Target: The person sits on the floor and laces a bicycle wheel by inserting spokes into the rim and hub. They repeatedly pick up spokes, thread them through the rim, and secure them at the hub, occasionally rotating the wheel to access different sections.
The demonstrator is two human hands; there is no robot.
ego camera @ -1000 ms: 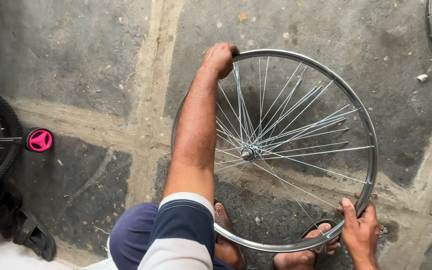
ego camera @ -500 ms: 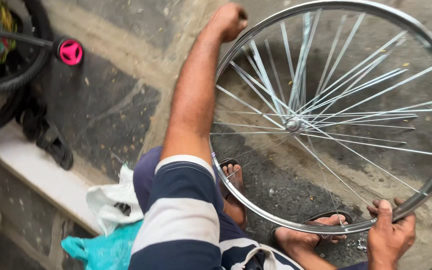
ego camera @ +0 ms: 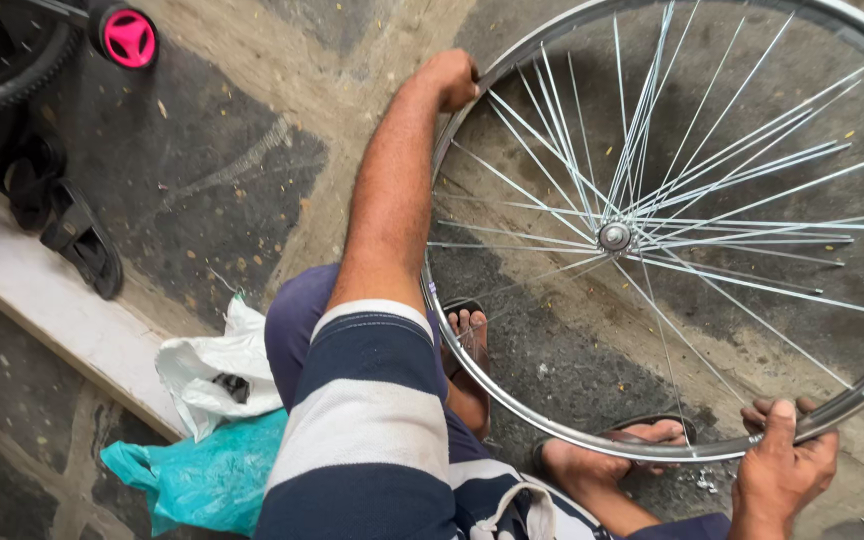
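Note:
A bare metal bicycle wheel rim (ego camera: 552, 425) with thin spokes and a small hub (ego camera: 614, 237) lies flat over a stone floor. My left hand (ego camera: 449, 78) grips the rim's far left edge, arm stretched out. My right hand (ego camera: 784, 462) holds the near right part of the rim, thumb on top. My two feet in sandals (ego camera: 466, 345) rest under the near edge of the wheel. I wear a striped navy and white sleeve (ego camera: 362, 420).
A white plastic bag (ego camera: 214, 365) and a teal bag (ego camera: 197, 478) lie on a pale stone step (ego camera: 42, 300) at my left. Black sandals (ego camera: 77, 240) sit beyond it. A black tyre (ego camera: 2, 80) and a pink round cap (ego camera: 129, 40) are at the top left.
The view has swung left and closer, bringing the step and bags into sight. Both hands keep their hold on the rim.

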